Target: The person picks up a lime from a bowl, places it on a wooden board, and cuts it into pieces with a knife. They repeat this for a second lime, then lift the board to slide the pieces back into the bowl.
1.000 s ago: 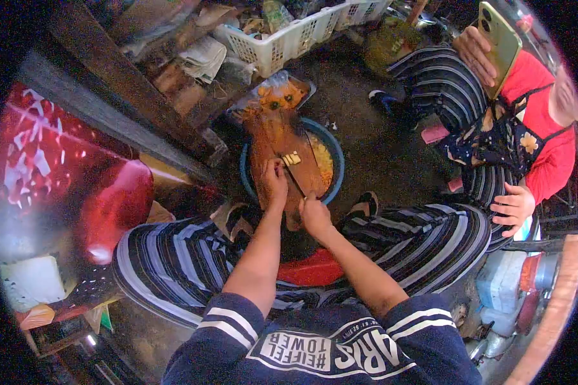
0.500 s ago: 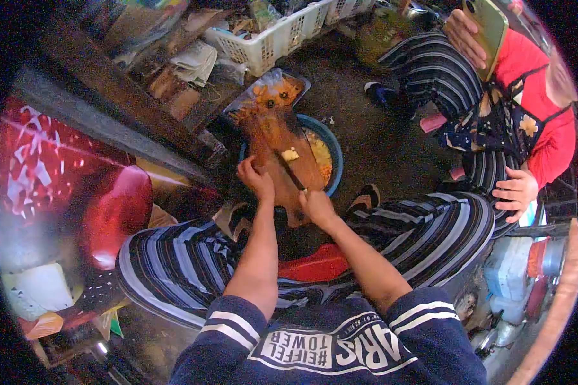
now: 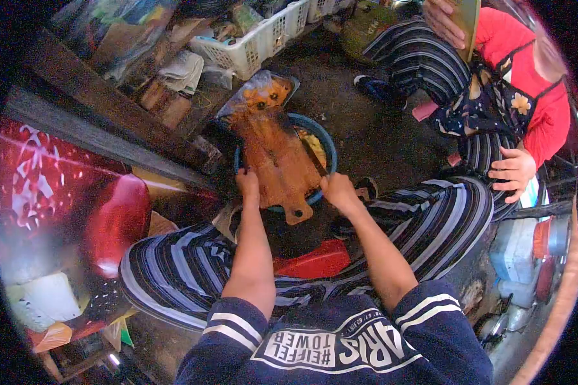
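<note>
A wooden cutting board (image 3: 276,163) lies across a blue basin (image 3: 332,144), its handle with a hole pointing toward me. My left hand (image 3: 248,186) is closed at the board's left edge, fingertips partly hidden. My right hand (image 3: 341,194) grips a knife (image 3: 318,163), its dark blade slanting away along the board's right edge, over the basin. Pale yellow cut pieces (image 3: 313,146) show inside the basin beside the blade. No piece is visible on the board's top. Past its far end sits a tray (image 3: 293,86) of orange pieces (image 3: 273,96), partly under clear plastic.
A white plastic crate (image 3: 257,51) full of items stands at the back. At the right sits another person in a red sleeve (image 3: 549,138), one hand (image 3: 444,22) holding a phone (image 3: 465,29). A dark wooden beam (image 3: 122,109) runs along the left.
The pale yellow piece has left the board's top. My right hand moved the knife rightward to the board's edge. My left hand shifted slightly down and left, and the board's handle is now uncovered.
</note>
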The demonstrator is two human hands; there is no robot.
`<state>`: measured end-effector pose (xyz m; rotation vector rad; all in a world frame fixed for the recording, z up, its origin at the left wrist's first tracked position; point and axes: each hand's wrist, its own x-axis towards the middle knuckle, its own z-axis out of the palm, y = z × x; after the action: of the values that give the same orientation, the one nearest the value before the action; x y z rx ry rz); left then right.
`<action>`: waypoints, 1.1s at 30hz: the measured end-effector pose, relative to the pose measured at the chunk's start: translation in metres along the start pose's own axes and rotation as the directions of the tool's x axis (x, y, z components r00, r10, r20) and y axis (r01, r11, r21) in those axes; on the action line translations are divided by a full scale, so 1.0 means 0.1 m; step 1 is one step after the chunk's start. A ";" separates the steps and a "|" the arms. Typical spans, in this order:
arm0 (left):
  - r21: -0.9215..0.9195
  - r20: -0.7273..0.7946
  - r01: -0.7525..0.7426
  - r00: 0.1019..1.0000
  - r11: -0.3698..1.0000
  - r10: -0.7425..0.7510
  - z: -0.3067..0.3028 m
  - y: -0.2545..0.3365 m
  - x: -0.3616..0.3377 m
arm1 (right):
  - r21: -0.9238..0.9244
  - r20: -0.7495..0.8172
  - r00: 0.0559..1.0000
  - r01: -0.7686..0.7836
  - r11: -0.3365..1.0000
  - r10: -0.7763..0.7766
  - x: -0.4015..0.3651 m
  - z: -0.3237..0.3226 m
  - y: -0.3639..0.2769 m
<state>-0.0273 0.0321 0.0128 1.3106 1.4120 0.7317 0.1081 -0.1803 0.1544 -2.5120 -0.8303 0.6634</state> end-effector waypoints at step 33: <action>-0.286 0.829 0.196 0.542 0.938 0.140 1.23 0.55 -0.31 | 0.920 0.150 0.984 -0.176 0.350 0.100 0.32 -0.95 -0.42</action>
<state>0.1023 -0.0102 0.0365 1.0951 0.4566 0.2035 0.1649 -0.1504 0.2420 -1.4579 -0.0948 0.9347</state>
